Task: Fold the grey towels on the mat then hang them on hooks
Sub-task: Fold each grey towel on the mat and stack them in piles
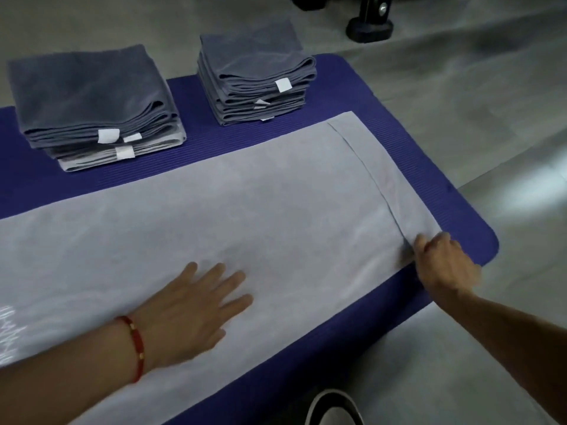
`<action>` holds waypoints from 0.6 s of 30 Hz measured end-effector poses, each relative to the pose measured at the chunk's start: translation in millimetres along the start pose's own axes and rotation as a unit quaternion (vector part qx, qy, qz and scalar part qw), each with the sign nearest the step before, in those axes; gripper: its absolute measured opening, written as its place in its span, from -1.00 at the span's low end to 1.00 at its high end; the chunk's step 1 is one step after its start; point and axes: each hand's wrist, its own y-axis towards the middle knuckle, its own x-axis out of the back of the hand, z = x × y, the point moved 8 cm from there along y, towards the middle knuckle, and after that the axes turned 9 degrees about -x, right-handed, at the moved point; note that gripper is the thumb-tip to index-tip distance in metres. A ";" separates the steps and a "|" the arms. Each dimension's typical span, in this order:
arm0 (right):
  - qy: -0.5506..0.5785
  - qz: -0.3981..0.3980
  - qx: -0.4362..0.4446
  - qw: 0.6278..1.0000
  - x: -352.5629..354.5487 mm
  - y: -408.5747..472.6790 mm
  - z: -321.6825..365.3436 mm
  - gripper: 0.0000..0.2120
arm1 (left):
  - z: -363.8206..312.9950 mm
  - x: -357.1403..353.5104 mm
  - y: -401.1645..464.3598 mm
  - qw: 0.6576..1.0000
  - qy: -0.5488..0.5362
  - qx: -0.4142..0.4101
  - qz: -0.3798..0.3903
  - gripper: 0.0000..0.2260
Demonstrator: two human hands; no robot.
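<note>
Here, two towel stacks (101,108) sit behind one spread towel (245,216); left hand (190,308) flat, right hand (445,262) pinching its corner.

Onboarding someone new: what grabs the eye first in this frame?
A large pale grey towel lies spread flat across the purple ribbed mat, left hand flat on it, right hand pinching its near right corner. Behind sit two stacks of folded dark grey towels.

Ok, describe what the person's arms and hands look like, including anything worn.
Both forearms are bare, with no sleeves in view. The left hand has a thin red cord bracelet with small gold beads at the wrist. The right hand shows no ring, watch or glove.
</note>
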 end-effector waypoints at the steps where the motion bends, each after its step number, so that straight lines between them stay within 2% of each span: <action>1: -0.005 0.019 -0.084 0.996 -5.4 11.5 -21.4 -0.42 | 9.7 -4.9 14.8 1.000 -0.005 0.009 0.018 -0.47; 3: 0.022 0.087 -0.166 0.982 -26.2 23.3 -43.5 -0.33 | 25.2 -14.3 48.7 0.996 -0.031 0.046 0.066 -0.45; 6: 0.134 0.099 -0.210 0.963 -39.1 28.9 -48.4 -0.49 | 44.2 -24.9 101.7 0.986 -0.089 0.118 0.082 -0.38; 10: 0.185 0.070 -0.181 0.963 -32.4 44.2 -54.2 -0.65 | 72.4 -28.4 147.3 0.975 -0.083 0.203 0.038 -0.40; 15: 0.172 0.065 -0.154 0.971 -16.5 43.2 -48.9 -0.60 | 125.5 -48.3 155.6 0.957 -0.056 0.280 0.048 -0.41; 17: 0.175 0.042 -0.109 0.978 -8.1 47.7 -25.8 -0.62 | 139.1 -56.0 151.1 0.950 -0.078 0.300 0.045 -0.39; 18: 0.183 0.028 -0.052 0.981 -4.3 55.5 -3.3 -0.65 | 141.9 -58.6 149.7 0.947 -0.083 0.306 0.042 -0.38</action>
